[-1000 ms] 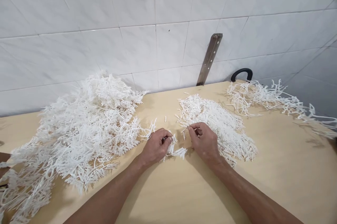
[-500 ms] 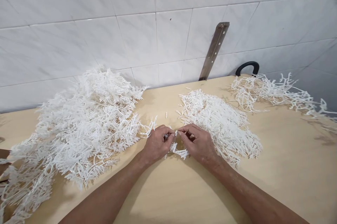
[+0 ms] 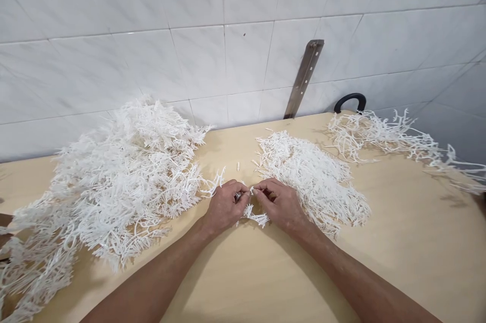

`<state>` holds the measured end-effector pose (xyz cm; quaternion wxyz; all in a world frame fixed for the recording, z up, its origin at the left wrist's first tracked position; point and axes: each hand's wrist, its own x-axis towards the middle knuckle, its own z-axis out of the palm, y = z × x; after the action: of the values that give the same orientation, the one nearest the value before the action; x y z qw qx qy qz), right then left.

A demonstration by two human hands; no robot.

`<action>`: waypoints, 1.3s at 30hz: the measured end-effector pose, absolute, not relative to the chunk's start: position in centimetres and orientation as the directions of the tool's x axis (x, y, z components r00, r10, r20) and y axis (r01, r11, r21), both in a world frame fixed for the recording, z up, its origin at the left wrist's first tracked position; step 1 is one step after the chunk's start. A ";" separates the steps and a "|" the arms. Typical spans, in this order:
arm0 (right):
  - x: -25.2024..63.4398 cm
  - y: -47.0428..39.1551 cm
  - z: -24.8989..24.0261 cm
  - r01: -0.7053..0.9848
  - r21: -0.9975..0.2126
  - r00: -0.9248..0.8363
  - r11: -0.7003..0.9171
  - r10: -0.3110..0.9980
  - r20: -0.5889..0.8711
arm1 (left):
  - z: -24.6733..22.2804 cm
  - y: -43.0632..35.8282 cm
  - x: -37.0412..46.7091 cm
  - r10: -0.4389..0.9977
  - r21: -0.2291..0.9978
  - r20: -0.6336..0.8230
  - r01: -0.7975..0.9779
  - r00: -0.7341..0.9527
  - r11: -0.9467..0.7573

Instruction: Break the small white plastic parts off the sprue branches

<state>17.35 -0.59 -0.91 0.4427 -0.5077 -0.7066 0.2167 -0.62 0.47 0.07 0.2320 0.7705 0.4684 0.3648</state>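
My left hand (image 3: 227,203) and my right hand (image 3: 280,204) meet near the middle of the table, thumbs and forefingers pinched on a small white plastic piece (image 3: 251,190) between them. A small dark metallic object (image 3: 238,195) shows in the fingers of my left hand, partly hidden. Just below the fingertips lies a little heap of white pieces (image 3: 258,218). A branched white piece (image 3: 214,184) sticks out beside my left hand, at the edge of a large tangled white pile (image 3: 132,181). Right of my right hand is a pile of thin white pieces (image 3: 315,176).
The wooden table (image 3: 410,242) meets a tiled wall (image 3: 205,59). A metal strip (image 3: 304,80) leans there, near a black curved handle (image 3: 350,101). Branched white strands (image 3: 398,133) lie at the back right. One small loose piece (image 3: 238,166) lies beyond my hands.
The view has shifted slightly, so the wall and the right-hand things sit a little differently. Both hands keep nearly the same pinched pose.
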 end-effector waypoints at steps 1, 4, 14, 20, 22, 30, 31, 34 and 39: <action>17.3 -0.6 -0.9 0.524 -0.749 -0.097 0.406 0.902 0.421 | 0.1 0.5 -0.6 0.890 0.697 0.346 0.553 0.298 -0.456; 17.3 -0.5 -1.0 0.536 -0.732 -0.095 0.421 0.892 0.442 | 0.1 0.4 -0.6 0.898 0.712 0.330 0.548 0.291 -0.440; 17.0 -0.6 -1.2 0.419 -0.867 -0.090 0.269 0.963 0.255 | 0.4 0.4 -0.6 0.932 0.813 0.234 0.470 0.277 -0.344; 16.9 -0.8 -1.3 0.350 -0.928 -0.057 0.130 0.991 0.118 | 0.9 0.2 -0.4 0.941 0.853 0.213 0.421 0.261 -0.310; 16.9 -0.8 -1.4 0.357 -0.925 -0.056 0.132 0.991 0.120 | 0.9 0.1 -0.3 0.944 0.857 0.208 0.417 0.258 -0.302; 16.9 -0.8 -1.7 0.433 -0.887 -0.008 0.157 0.985 0.171 | 0.5 0.0 -0.2 0.950 0.860 0.192 0.423 0.248 -0.284; 16.8 -0.9 -1.6 0.453 -0.877 -0.007 0.162 0.984 0.177 | 0.4 0.1 -0.2 0.949 0.858 0.188 0.428 0.253 -0.284; 16.7 -0.9 -1.4 0.509 -0.838 0.001 0.197 0.973 0.229 | 0.3 0.1 -0.2 0.943 0.845 0.188 0.445 0.274 -0.297; 16.5 -0.6 -1.5 0.554 -0.809 0.051 0.195 0.962 0.267 | 0.4 0.1 -0.1 0.937 0.832 0.212 0.451 0.278 -0.322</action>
<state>16.51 -0.64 -1.46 0.4252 -0.5871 -0.6457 0.2401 -0.13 0.14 0.43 0.3329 0.7267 0.4775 0.3648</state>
